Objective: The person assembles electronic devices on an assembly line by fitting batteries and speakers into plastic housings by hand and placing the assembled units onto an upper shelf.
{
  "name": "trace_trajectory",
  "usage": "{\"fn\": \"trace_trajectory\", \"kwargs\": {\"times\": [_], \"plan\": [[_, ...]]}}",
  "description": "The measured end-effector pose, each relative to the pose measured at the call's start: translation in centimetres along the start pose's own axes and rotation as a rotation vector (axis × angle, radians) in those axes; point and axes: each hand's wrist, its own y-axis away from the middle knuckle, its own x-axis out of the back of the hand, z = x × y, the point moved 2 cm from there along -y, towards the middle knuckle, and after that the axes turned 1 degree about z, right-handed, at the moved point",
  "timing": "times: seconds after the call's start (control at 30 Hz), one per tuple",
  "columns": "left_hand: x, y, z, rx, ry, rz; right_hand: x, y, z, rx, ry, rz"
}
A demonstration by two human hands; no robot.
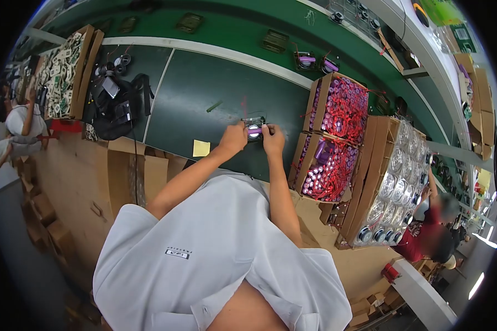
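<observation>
Before me on the dark green bench [204,88], a small clear housing with a purple cylindrical battery [254,132] across it sits between my hands. A round silvery part shows beside the battery, and thin wires stick out at the far edge. My left hand [234,137] grips the housing's left side, fingers closed. At the right end, my right hand [273,139] pinches the housing or the battery end; its fingertips partly hide the contact. A thin green strip [214,106] and a yellow paper note [201,148] lie to the left.
Right of my hands stand cardboard boxes of purple batteries with red wires [337,110] and a carton of clear housings with speakers [400,176]. Leftward are a black bag [113,105] and a box of circuit boards [66,71]. Housings [316,62] sit on the far belt. Other people work at both sides.
</observation>
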Motion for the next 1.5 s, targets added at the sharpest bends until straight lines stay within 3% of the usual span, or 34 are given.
{"fn": "trace_trajectory", "kwargs": {"times": [0.03, 0.17, 0.27, 0.33, 0.4, 0.43, 0.53, 0.63, 0.8, 0.87, 0.93, 0.97, 1.03, 1.13, 1.2, 1.27, 1.3, 1.4, 1.47, 1.5], "plan": [[-1.0, -0.9, -1.4, -0.146, -0.158, 0.098, 0.0, 0.1, 0.3, -0.015, -0.050, -0.005], [-0.2, -1.1, -1.0, -0.094, -0.250, 0.090, 0.0, 0.1, 0.2, -0.203, -0.148, -0.065], [-0.4, -1.7, -1.8, -0.012, -0.231, 0.136, 0.0, -0.1, -1.1, -0.280, -0.036, -0.084], [-1.3, -2.1, -3.6, -0.062, -0.114, 0.282, -0.9, 0.4, -1.0, -0.295, -0.205, -0.131], [-0.4, -2.4, -4.4, 0.043, 0.028, 0.091, -1.5, 0.7, -1.7, -0.288, -0.315, -0.160], [1.5, -1.7, -3.1, 0.193, 0.250, -0.097, -1.5, 0.8, -2.4, -0.284, -0.339, -0.160], [3.2, -2.3, -4.1, 0.024, 0.805, 0.008, -2.6, 0.4, -4.9, -0.244, -0.512, -0.287], [7.9, -5.8, -2.8, 0.109, 1.076, -0.049, -4.1, -0.6, -8.6, -0.249, -0.714, -0.399], [12.3, -19.0, 2.3, -0.010, 0.773, 0.156, -7.5, -4.2, -9.1, -0.461, -0.667, -0.292], [13.5, -23.7, 4.9, 0.002, 0.647, 0.047, -8.9, -5.7, -7.4, -0.477, -0.575, -0.346], [11.2, -29.9, 4.8, -0.134, 0.246, 0.258, -9.0, -5.7, -8.5, -0.417, -0.544, -0.357], [11.8, -30.2, 5.6, -0.143, 0.118, 0.227, -8.7, -5.5, -8.9, -0.391, -0.527, -0.358], [16.4, -28.1, 8.2, -0.118, -0.039, 0.072, -8.3, -4.5, -9.3, -0.340, -0.666, -0.313], [23.0, -29.7, 7.2, -0.184, -0.040, 0.308, -7.3, -3.7, -7.4, -0.322, -0.785, -0.241], [31.9, -31.6, 4.8, -0.158, 0.038, 0.438, -6.8, -3.2, -6.9, -0.333, -0.825, -0.216], [40.4, -34.2, 0.6, -0.192, 0.027, 0.811, -6.3, -2.4, -7.1, -0.333, -0.867, -0.223], [44.2, -38.3, -3.5, -0.214, -0.136, 0.970, -6.0, -2.1, -6.6, -0.398, -0.870, -0.191], [57.6, -40.4, -8.8, -0.110, -0.562, 1.431, -5.7, -2.0, -5.5, -0.399, -0.952, -0.235], [67.5, -43.2, -17.2, -0.184, -0.659, 1.333, -4.6, -2.0, -3.9, -0.531, -0.759, -0.184], [69.2, -43.5, -18.1, -0.006, -0.680, 1.314, -4.4, -1.9, -3.9, -0.552, -0.759, -0.163]]}}
